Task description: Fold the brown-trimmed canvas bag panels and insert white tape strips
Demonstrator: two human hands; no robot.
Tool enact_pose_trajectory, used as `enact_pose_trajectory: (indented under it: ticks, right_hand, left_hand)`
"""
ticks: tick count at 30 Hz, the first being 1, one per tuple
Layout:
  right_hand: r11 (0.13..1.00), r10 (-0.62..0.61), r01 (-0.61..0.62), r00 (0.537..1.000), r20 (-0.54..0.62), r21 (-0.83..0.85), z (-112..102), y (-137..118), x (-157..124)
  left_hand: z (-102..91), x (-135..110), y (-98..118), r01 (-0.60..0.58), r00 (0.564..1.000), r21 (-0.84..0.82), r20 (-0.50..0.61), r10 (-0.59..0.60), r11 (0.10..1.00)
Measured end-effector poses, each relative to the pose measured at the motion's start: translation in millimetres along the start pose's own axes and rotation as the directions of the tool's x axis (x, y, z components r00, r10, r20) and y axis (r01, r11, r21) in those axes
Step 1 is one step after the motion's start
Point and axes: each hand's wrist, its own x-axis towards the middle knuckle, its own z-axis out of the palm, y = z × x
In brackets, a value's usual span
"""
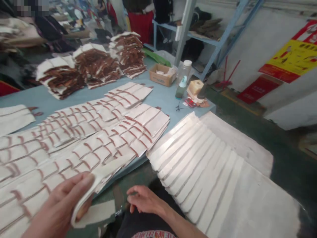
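My left hand (66,198) is closed on a cream fabric piece (105,170), which bends in a loop below the thumb. Its far end reaches over the front edge of the overlapping cream panels with brown strips (99,145). My right hand (143,199) hovers above my lap, fingers loosely bent and apart, with nothing seen in it. Right of that hand, overlapping cream fabric pieces (198,165) lie fanned out on a pale board (237,140).
Tall stacks of brown-and-cream pieces (96,64) line the back of the blue table (96,94). Toward its right corner are a cardboard box (162,75), a green-bottomed bottle (181,87), a clear bottle (185,69) and a tape roll (196,87). A blue metal rack (210,41) stands behind.
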Motion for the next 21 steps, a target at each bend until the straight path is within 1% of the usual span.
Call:
enact_pose_trajectory:
  ticks: [2,4,6,7,8,10,13,16,18,21]
  right_hand:
    - [0.999,-0.041,0.041,0.998,0.046,0.002,26.1,-3.6,-14.8]
    - [0.993,-0.114,0.113,0.993,0.027,0.013,49.8,-16.0,-24.6]
    - [0.972,-0.232,0.232,0.973,-0.018,0.021,74.4,-36.2,-28.5]
    - [0.954,-0.3,0.3,0.954,-0.023,0.023,88.3,-47.6,-28.3]
    - [0.934,-0.357,0.357,0.934,-0.001,0.028,104.0,-58.5,-26.9]
    - [0.912,-0.41,0.408,0.906,0.105,0.043,140.8,-75.3,-21.6]
    - [0.93,-0.366,0.361,0.896,0.251,0.069,203.1,-82.0,-11.4]
    - [0.942,-0.331,0.296,0.897,0.294,0.159,255.8,-75.2,-2.5]
    - [0.944,-0.315,0.264,0.901,0.3,0.197,280.2,-71.9,3.0]
    - [0.946,-0.316,0.268,0.892,0.323,0.183,304.4,-71.0,12.8]
  left_hand:
    - [-17.9,-15.2,-16.1,0.014,0.998,-0.082,-0.052,-0.019,0.997]
    - [-35.2,-26.7,-35.0,0.012,0.998,-0.162,-0.061,-0.022,0.987]
    - [-52.8,-38.1,-55.6,-0.012,0.998,-0.229,-0.067,-0.004,0.973]
    - [-61.8,-44.5,-65.8,-0.024,0.998,-0.262,-0.063,0.008,0.965]
    - [-71.0,-51.7,-75.3,-0.031,0.999,-0.298,-0.052,0.016,0.954]
    - [-89.7,-67.8,-92.4,-0.031,0.999,-0.378,-0.036,0.018,0.925]
    - [-118.5,-92.3,-114.2,-0.037,0.997,-0.476,-0.073,0.003,0.879]
    - [-146.9,-110.8,-136.2,-0.078,0.99,-0.509,-0.143,0.005,0.857]
    - [-164.1,-119.5,-151.9,-0.105,0.984,-0.512,-0.176,0.015,0.852]
    - [-184.1,-129.1,-174.2,-0.13,0.974,-0.515,-0.228,0.011,0.847]
